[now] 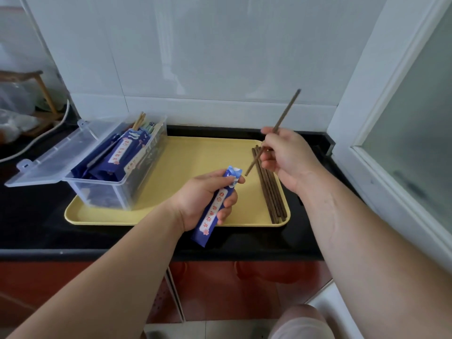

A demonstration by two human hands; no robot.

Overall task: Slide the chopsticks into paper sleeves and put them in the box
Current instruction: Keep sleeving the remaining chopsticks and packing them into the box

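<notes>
Left hand point(208, 199) gripping a blue printed paper sleeve point(215, 211), right hand point(286, 155) pinching a dark wooden chopstick point(283, 116) tilted above loose dark chopsticks point(269, 189) on a yellow plastic tray point(195, 152), clear plastic box point(115, 167) of sleeved chopsticks at left

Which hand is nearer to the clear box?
Left. The left hand, gripping a sleeve, is just right of the box over the tray; the right hand, holding a chopstick, is farther right, above the loose chopsticks.
</notes>
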